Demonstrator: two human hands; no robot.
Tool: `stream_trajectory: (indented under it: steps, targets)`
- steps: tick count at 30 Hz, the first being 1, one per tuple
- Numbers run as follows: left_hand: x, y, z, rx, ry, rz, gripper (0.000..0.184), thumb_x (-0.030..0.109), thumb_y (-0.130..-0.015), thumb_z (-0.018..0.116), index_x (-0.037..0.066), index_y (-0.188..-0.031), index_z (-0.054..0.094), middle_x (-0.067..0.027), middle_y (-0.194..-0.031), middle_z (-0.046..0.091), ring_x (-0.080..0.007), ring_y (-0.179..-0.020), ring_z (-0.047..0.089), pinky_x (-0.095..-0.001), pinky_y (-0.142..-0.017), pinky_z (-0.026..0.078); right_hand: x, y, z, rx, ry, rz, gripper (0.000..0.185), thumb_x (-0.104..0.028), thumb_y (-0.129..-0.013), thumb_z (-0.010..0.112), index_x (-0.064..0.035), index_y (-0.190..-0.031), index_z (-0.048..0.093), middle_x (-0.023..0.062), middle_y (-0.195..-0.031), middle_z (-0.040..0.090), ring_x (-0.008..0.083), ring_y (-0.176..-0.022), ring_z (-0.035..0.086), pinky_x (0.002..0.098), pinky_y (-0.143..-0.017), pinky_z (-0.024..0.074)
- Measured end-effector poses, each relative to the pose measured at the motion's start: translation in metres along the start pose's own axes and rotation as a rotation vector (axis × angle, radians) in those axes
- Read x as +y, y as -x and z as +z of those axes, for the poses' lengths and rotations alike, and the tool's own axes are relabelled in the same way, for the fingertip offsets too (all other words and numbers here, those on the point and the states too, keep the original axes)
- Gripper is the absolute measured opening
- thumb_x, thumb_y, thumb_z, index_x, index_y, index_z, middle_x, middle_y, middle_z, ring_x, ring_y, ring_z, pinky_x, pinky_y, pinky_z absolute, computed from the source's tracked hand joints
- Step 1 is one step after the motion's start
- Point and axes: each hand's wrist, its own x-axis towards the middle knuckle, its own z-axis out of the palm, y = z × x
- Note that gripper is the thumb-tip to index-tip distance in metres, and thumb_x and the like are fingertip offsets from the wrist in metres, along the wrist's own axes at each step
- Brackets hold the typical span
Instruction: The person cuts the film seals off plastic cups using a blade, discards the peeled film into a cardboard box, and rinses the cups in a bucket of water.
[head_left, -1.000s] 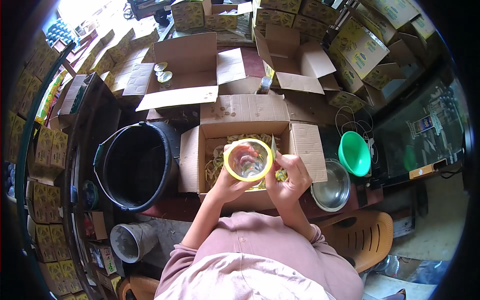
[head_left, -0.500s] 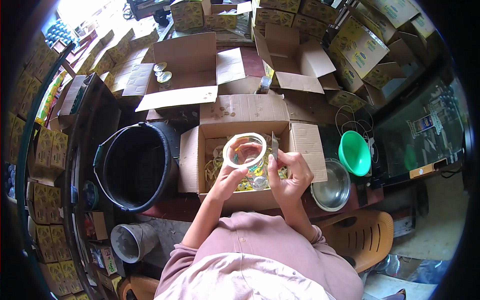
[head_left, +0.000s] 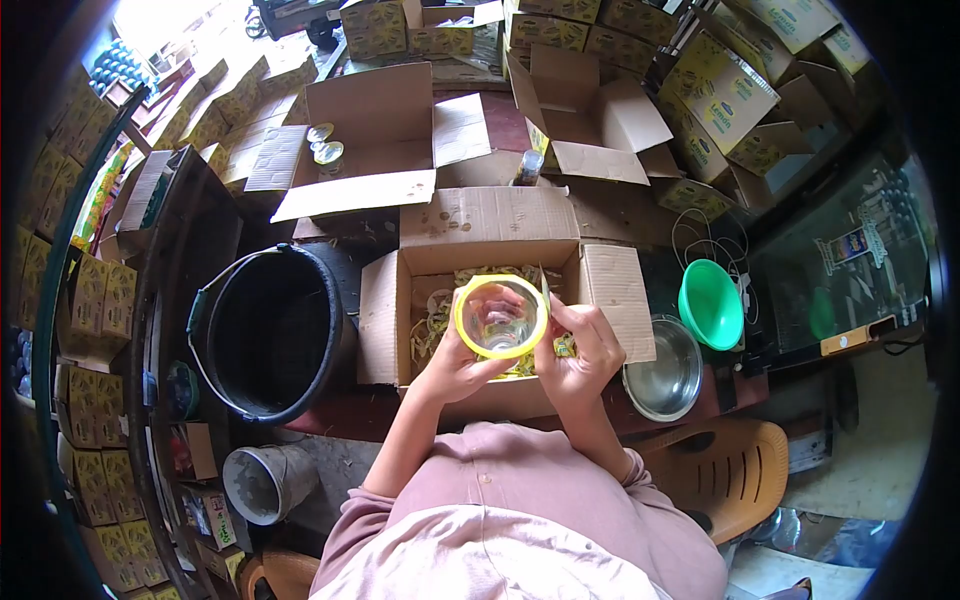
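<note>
My left hand (head_left: pixel 452 364) is wrapped round a clear jar (head_left: pixel 503 338) with a yellow rim, its round mouth turned up towards me. Fingers show through the jar's wall. On the other side, my right hand (head_left: pixel 582 352) pinches a thin flat blade (head_left: pixel 545 284), seen almost edge-on beside the rim. I cannot tell whether the blade touches the rim. Both hands are above an open cardboard box (head_left: pixel 480 403), which has yellow and pale scraps (head_left: pixel 432 325) in it.
A black bucket (head_left: pixel 325 375) stands left of the box. At right are a steel bowl (head_left: pixel 662 370) and a green bowl (head_left: pixel 712 305). Two open cartons (head_left: pixel 370 95) (head_left: pixel 600 165) and a small jar (head_left: pixel 528 168) lie beyond. An orange chair (head_left: pixel 730 470) is at lower right.
The jar has turned in my left hand, so its mouth faces me more and the rim now looks yellow. The blade has turned more edge-on; my right hand has hardly moved.
</note>
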Motion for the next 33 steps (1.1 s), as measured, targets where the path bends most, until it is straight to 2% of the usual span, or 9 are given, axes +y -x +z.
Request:
stream_trajectory:
  steps: [2, 5, 8, 11, 14, 17, 23, 33]
  targets:
    - [-0.001, 0.0, -0.002, -0.042, -0.097, 0.058, 0.069, 0.005, -0.069, 0.069, 0.004, -0.124, 0.027, -0.0099, -0.112, 0.043, -0.0191, -0.103, 0.047, -0.0317, -0.089, 0.039, 0.003, -0.003, -0.001, -0.013, -0.003, -0.002, 0.026, 0.006, -0.066, 0.065, -0.0016, -0.09, 0.063, 0.0078, -0.07, 0.057, 0.0145, -0.057, 0.056, 0.0241, -0.051, 0.0455]
    - [-0.007, 0.004, -0.005, -0.038, 0.123, -0.035, 0.071, 0.007, -0.066, 0.072, 0.004, -0.123, 0.029, -0.0091, -0.111, 0.043, -0.0183, -0.103, 0.047, -0.0315, -0.089, 0.04, 0.006, -0.008, -0.004, -0.093, -0.142, 0.066, 0.024, 0.007, -0.066, 0.064, -0.0013, -0.088, 0.063, 0.0076, -0.069, 0.057, 0.0137, -0.056, 0.056, 0.0237, -0.051, 0.045]
    - [0.001, 0.003, 0.002, 0.042, 0.112, -0.003, 0.072, 0.008, -0.064, 0.074, 0.005, -0.122, 0.031, -0.0093, -0.111, 0.043, -0.0183, -0.104, 0.047, -0.0316, -0.088, 0.04, 0.007, -0.007, -0.002, -0.032, -0.201, 0.102, 0.019, 0.01, -0.064, 0.063, 0.002, -0.082, 0.061, 0.0056, -0.066, 0.054, 0.009, -0.056, 0.052, 0.021, -0.05, 0.0401]
    - [-0.002, 0.001, 0.0, 0.015, 0.068, 0.058, 0.07, 0.007, -0.065, 0.074, 0.005, -0.121, 0.032, -0.0099, -0.111, 0.044, -0.0184, -0.104, 0.046, -0.0316, -0.087, 0.04, 0.005, -0.003, -0.004, -0.03, -0.213, 0.076, 0.017, 0.009, -0.065, 0.063, 0.0017, -0.081, 0.061, 0.0051, -0.065, 0.054, 0.0092, -0.055, 0.052, 0.021, -0.049, 0.0392]
    - [-0.001, 0.0, -0.001, 0.05, 0.093, 0.048, 0.068, 0.007, -0.067, 0.072, 0.005, -0.121, 0.032, -0.0106, -0.112, 0.045, -0.0188, -0.104, 0.046, -0.0316, -0.086, 0.039, -0.002, 0.001, -0.008, -0.038, -0.089, 0.092, 0.02, 0.003, -0.066, 0.066, -0.0026, -0.085, 0.063, 0.0059, -0.066, 0.057, 0.012, -0.055, 0.056, 0.0228, -0.051, 0.0466]
    - [-0.001, 0.001, 0.001, 0.059, 0.175, -0.017, 0.065, 0.007, -0.069, 0.071, 0.005, -0.121, 0.032, -0.011, -0.111, 0.045, -0.0185, -0.105, 0.046, -0.0315, -0.085, 0.039, -0.008, 0.003, -0.007, -0.005, -0.037, 0.073, 0.022, 0.003, -0.067, 0.065, -0.0037, -0.087, 0.064, 0.0052, -0.066, 0.057, 0.0117, -0.055, 0.056, 0.0224, -0.051, 0.0471]
    - [-0.002, 0.0, 0.0, 0.03, 0.135, 0.008, 0.066, 0.007, -0.069, 0.071, 0.005, -0.122, 0.032, -0.0108, -0.112, 0.045, -0.0186, -0.104, 0.046, -0.0314, -0.085, 0.039, -0.01, 0.004, -0.005, 0.027, -0.05, 0.012, 0.024, 0.005, -0.066, 0.064, -0.0029, -0.089, 0.064, 0.0047, -0.067, 0.057, 0.0112, -0.056, 0.056, 0.0225, -0.051, 0.0467]
    - [-0.001, 0.0, -0.005, -0.021, -0.076, 0.026, 0.066, 0.007, -0.068, 0.072, 0.004, -0.122, 0.035, -0.0087, -0.112, 0.045, -0.0178, -0.104, 0.047, -0.031, -0.085, 0.04, -0.005, 0.002, -0.005, 0.009, 0.02, -0.025, 0.026, 0.005, -0.065, 0.064, -0.003, -0.09, 0.064, 0.0054, -0.067, 0.056, 0.0137, -0.058, 0.056, 0.0242, -0.051, 0.0461]
